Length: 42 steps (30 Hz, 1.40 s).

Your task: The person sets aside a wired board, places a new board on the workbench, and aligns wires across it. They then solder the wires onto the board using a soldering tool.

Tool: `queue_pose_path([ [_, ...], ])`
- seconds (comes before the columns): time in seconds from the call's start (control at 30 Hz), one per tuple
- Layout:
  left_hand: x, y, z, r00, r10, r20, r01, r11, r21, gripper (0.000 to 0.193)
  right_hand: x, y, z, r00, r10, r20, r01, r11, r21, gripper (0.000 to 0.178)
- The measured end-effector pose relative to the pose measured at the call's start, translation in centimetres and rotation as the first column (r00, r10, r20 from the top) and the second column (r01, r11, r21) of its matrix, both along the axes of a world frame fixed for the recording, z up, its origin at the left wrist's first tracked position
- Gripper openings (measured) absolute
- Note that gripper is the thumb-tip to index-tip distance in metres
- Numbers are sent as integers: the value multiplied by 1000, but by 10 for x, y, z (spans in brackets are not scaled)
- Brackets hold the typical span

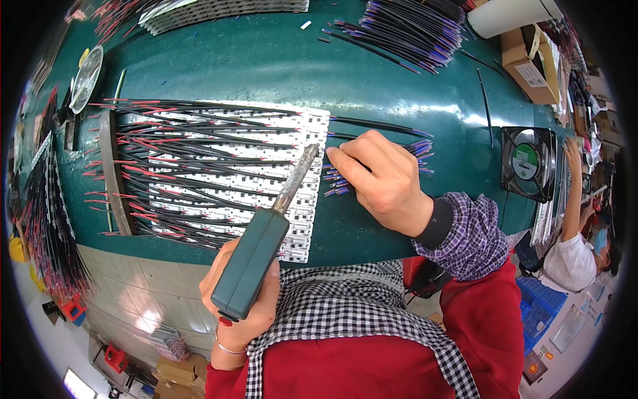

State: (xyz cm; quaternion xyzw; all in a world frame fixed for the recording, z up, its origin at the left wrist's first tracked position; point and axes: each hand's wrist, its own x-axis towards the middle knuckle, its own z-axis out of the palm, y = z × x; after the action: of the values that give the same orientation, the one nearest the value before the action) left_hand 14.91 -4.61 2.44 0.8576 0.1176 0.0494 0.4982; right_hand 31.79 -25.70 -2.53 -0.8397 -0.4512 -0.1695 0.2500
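My left hand (pixel 264 304) is wrapped around a dark green soldering gun (pixel 250 265), whose worn metal tip points up and to the right. That tip rests at or just above the right edge of a panel of white circuit-board strips (pixel 300 223). Beside the tip, my right hand (pixel 384 181) is closed in a pinch, apparently on a black wire, mostly hidden by the fingers. Black wires with blue ends (pixel 420 156) lie under and beyond this hand. Many black wires with red ends (pixel 193 139) run leftward from the panel.
A flat bar (pixel 115 174) lies across the red-ended wires. Behind stand a wire bundle (pixel 405 33) and stacked boards (pixel 226 14). A black fan (pixel 528 163) and cardboard box (pixel 530 65) are at right. A metal dish (pixel 86 78) is at left. Another person (pixel 570 263) sits far right.
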Motion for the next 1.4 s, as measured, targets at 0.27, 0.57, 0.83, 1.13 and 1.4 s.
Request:
queue_pose_path([
  [0.27, -1, -2, -3, 998, 13, -61, -16, 998, -54, 20, 0, 3, -1, 1000, 1, 14, -1, 1000, 1, 23],
  [0.57, -5, 1, -3, 1000, 5, -27, -5, 1000, 0, 19, 0, 3, -2, 1000, -7, 29, 7, 1000, -12, 22],
  [0.83, -6, 0, -2, 998, 56, 30, -54, 997, -63, 23, 1, 1, -3, 1000, 2, 4, -2, 1000, 6, 22],
  [1.13, -6, -2, -4, 999, 34, -25, -35, 998, -53, 19, 1, 1, -2, 1000, 21, -7, -21, 1000, 20, 21],
  [1.4, 0, -1, 7, 998, -21, -66, 20, 1000, -23, 17, 2, 4, -3, 997, 35, 72, -36, 999, 11, 19],
])
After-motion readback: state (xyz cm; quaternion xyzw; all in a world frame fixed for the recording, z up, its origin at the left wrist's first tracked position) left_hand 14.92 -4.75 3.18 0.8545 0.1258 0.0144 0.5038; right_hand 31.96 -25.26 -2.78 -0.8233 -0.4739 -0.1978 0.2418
